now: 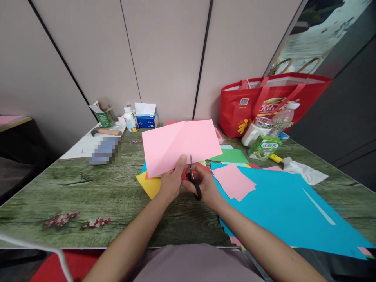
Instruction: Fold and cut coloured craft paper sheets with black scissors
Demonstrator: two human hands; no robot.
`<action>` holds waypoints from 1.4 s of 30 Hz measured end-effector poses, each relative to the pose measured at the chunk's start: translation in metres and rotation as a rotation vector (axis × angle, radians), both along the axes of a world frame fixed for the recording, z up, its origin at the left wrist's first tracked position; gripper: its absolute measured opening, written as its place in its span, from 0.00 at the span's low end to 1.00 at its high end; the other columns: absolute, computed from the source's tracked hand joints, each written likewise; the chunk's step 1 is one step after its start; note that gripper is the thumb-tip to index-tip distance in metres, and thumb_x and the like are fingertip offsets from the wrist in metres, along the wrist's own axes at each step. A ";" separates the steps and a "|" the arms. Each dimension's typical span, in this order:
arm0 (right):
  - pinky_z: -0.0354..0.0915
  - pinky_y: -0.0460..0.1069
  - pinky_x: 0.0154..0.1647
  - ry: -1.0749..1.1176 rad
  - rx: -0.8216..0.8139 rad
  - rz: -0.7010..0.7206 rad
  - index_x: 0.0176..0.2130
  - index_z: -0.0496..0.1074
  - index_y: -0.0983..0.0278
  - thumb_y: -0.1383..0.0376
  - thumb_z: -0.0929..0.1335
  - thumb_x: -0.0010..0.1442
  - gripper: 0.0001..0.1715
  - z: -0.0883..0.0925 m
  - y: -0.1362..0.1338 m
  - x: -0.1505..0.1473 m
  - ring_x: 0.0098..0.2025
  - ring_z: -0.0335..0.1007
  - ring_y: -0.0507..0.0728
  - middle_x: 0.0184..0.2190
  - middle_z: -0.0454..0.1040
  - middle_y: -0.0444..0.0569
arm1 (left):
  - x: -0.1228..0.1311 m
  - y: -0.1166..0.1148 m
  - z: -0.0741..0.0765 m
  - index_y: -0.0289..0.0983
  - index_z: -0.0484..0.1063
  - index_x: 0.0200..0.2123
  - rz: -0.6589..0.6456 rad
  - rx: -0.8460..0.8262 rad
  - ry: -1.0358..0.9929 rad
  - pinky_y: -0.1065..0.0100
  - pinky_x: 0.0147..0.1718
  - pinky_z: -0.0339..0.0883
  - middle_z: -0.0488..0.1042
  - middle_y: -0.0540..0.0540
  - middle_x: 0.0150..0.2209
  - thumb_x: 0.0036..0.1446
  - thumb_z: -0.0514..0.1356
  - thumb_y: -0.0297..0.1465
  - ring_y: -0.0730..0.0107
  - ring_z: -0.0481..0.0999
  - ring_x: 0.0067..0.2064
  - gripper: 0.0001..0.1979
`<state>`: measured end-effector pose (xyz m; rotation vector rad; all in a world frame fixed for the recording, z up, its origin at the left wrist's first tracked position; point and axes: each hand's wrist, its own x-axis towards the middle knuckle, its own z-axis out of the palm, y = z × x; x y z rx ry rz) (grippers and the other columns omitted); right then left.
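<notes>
The pink paper (167,147) is up in the person's hands, to the left of the blue sheet (273,207) and towards its far end. It is a wide, plain, pale pink oblong, tilted, its right side higher than its left. A faint slanting line runs down from the middle of its top edge; the part left of that line looks slightly darker, so the paper seems gently bent there.

The left hand (172,180), left of the blue sheet, is closed on the paper's lower edge with the thumb flat on top; its fingers behind are hidden. The right hand (205,185), nearer the blue sheet, is curled round the black handles of the scissors (192,178). Their blades point up at the paper's lower edge; how far apart they stand is too small to tell.

A smaller pink piece (233,181) with uneven edges lies on the blue sheet. Yellow paper (149,186) lies left of the blue sheet, green paper (232,156) just beyond it, and a red bag (242,117) stands farther beyond.
</notes>
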<state>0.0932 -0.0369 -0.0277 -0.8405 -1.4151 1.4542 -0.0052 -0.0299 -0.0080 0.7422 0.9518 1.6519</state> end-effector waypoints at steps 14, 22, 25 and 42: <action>0.51 0.45 0.19 -0.030 -0.010 -0.031 0.31 0.60 0.61 0.53 0.74 0.42 0.24 -0.001 0.000 0.000 0.18 0.55 0.49 0.16 0.60 0.36 | -0.001 0.000 0.000 0.35 0.73 0.29 0.000 -0.026 0.065 0.62 0.38 0.68 0.77 0.44 0.30 0.40 0.66 0.44 0.62 0.76 0.35 0.19; 0.51 0.45 0.17 -0.033 -0.023 -0.042 0.30 0.61 0.61 0.54 0.74 0.41 0.24 0.000 0.000 -0.001 0.16 0.56 0.49 0.15 0.61 0.36 | -0.001 0.000 0.000 0.34 0.72 0.30 -0.014 -0.034 0.086 0.63 0.32 0.69 0.76 0.45 0.27 0.41 0.65 0.44 0.62 0.76 0.30 0.19; 0.52 0.45 0.17 -0.021 -0.023 -0.041 0.30 0.61 0.61 0.54 0.74 0.42 0.23 -0.002 0.000 -0.001 0.16 0.56 0.49 0.16 0.61 0.36 | -0.001 0.000 -0.001 0.35 0.73 0.30 -0.016 -0.021 0.078 0.63 0.34 0.69 0.77 0.45 0.28 0.41 0.65 0.44 0.63 0.76 0.31 0.19; 0.52 0.44 0.17 -0.028 -0.035 -0.045 0.30 0.61 0.61 0.54 0.74 0.42 0.23 -0.001 -0.001 -0.001 0.16 0.56 0.49 0.15 0.61 0.36 | -0.002 0.000 0.000 0.33 0.73 0.26 0.000 -0.021 0.019 0.66 0.30 0.68 0.75 0.47 0.25 0.39 0.67 0.41 0.68 0.73 0.28 0.17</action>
